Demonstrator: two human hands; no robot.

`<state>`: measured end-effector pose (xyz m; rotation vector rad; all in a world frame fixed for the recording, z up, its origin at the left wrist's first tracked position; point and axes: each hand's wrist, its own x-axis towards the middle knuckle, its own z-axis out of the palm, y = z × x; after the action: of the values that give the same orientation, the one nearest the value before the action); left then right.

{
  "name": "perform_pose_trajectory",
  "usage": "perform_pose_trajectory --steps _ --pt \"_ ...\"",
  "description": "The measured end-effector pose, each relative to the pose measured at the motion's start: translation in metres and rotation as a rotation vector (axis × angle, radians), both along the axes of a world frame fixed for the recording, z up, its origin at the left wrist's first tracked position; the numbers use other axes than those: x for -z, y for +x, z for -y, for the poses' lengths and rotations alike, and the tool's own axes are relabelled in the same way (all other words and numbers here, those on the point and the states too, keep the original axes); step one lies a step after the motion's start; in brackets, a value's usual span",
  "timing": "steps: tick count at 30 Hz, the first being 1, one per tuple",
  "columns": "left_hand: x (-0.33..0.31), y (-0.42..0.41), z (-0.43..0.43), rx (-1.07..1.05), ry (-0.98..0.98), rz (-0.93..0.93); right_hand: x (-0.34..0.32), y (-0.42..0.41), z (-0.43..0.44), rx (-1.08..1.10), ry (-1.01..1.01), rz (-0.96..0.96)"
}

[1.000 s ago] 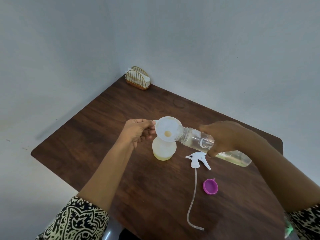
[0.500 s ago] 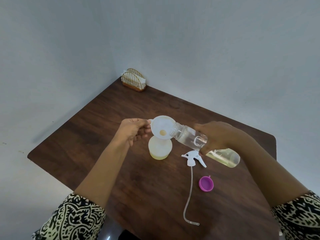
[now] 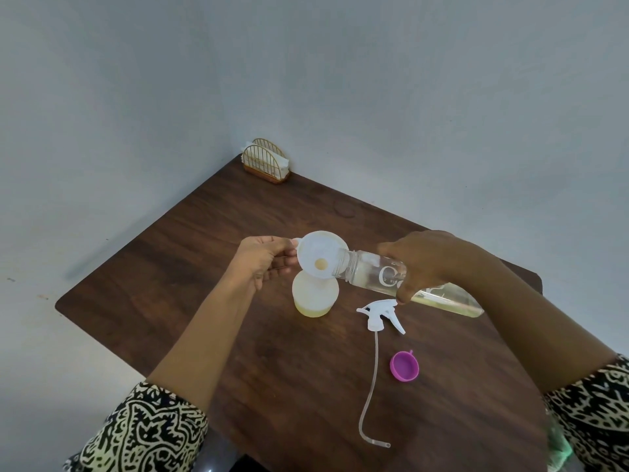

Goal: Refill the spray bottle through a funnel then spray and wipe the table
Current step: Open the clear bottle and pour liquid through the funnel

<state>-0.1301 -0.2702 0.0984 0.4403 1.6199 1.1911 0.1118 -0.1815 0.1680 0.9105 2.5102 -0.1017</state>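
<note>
Head view, clear bottle point(image 3: 367, 271) over funnel point(image 3: 312, 250), yellowish liquid point(image 3: 452, 303) inside

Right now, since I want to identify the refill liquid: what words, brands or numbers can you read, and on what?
"C": large white letter on the clear bottle; the right hand covers what follows.
Smaller print beside it: too small to read.
Nothing else bears text.

A white funnel point(image 3: 321, 258) sits in the squat translucent spray bottle point(image 3: 316, 298) upright on the counter point(image 3: 190, 267), a clear refill bottle point(image 3: 371, 272) tipped mouth-first over its rim, the white trigger head point(image 3: 381, 315) lying beside.
</note>
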Motion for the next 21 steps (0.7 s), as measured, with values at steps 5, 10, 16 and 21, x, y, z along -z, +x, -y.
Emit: perform_pose_trajectory --steps 5,10,16,21 --pt "0.002 -0.001 0.000 0.003 0.009 0.022 -0.003 -0.001 -0.002 -0.004 -0.003 0.035" --pt "0.002 -0.001 0.000 -0.006 0.001 0.013 -0.002 -0.002 -0.004 0.003 -0.005 0.027" --pt "0.005 -0.002 -0.001 -0.007 -0.003 0.010 0.001 -0.001 -0.004 -0.001 0.009 0.022" --pt "0.006 -0.003 0.000 -0.013 -0.005 0.015 0.008 0.002 0.000 0.014 -0.001 -0.026"
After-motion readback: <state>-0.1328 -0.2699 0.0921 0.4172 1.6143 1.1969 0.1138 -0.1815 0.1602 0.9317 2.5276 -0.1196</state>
